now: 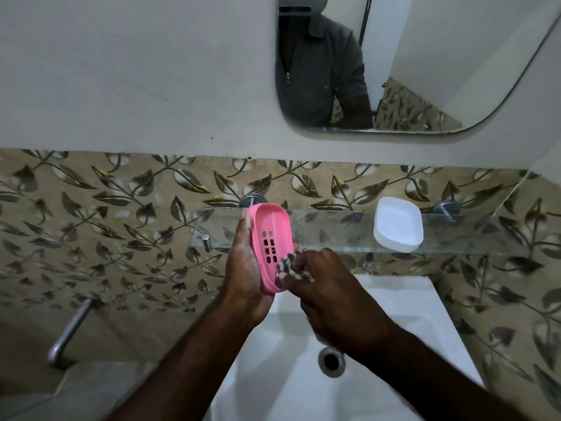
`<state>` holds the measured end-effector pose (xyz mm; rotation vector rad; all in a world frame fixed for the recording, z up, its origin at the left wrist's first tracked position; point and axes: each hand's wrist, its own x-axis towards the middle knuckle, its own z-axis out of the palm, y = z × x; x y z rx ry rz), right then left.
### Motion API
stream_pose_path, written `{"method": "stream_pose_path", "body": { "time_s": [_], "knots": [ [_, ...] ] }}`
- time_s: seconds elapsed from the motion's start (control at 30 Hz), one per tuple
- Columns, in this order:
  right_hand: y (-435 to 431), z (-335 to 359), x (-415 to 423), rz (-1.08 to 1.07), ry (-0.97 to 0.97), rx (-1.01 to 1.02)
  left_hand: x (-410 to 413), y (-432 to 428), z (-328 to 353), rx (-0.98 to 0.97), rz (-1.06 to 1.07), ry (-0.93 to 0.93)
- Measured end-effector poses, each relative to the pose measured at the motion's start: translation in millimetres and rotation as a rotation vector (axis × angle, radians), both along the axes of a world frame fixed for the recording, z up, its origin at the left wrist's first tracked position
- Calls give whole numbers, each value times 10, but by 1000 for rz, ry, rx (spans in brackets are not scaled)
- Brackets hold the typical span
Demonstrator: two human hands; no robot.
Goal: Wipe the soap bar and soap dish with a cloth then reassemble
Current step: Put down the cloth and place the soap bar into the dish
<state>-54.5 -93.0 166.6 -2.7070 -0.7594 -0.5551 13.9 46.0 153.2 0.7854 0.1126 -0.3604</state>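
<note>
My left hand [243,268] grips a pink slotted soap dish tray [271,238], held upright above the sink with its hollow side facing right. My right hand [331,287] holds a checked dark-and-light cloth [288,267] bunched in its fingers and presses it against the tray's lower right edge. A white oval piece [398,223], the dish's other half or the soap bar, lies on the glass shelf to the right; which one it is I cannot tell.
A glass shelf [334,229] on metal mounts runs along the leaf-patterned tiled wall. Below is a white sink [394,314] with a metal drain [331,361]. A metal pipe [71,329] sticks out at lower left. A mirror [409,56] hangs above.
</note>
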Motion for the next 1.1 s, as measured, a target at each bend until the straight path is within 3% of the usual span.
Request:
{"method": "stream_pose_path", "body": {
  "time_s": [0.13, 0.33, 0.6, 0.8, 0.87, 0.97, 1.1],
  "knots": [
    [-52, 60, 174, -126, -36, 74, -53, -88, -13, -11, -50, 9],
    [-264, 190, 510, -422, -83, 403, -163, -136, -108, 97, -28, -21],
    [-430, 161, 774, -694, 65, 62, -100, -69, -19, -147, -119, -3],
    [-710, 215, 568, -656, -19, 234, -60, -23, -41, -238, -147, -44],
    [-884, 209, 427, -588, -21, 208, -36, -16, -76, -245, -151, -43],
    [-1074, 155, 307, -520, 100, 65, -9, -31, -65, -259, -153, -42],
    [-1112, 84, 306, -567, 217, 75, 23, -98, -25, -257, -149, -33]
  ]
}}
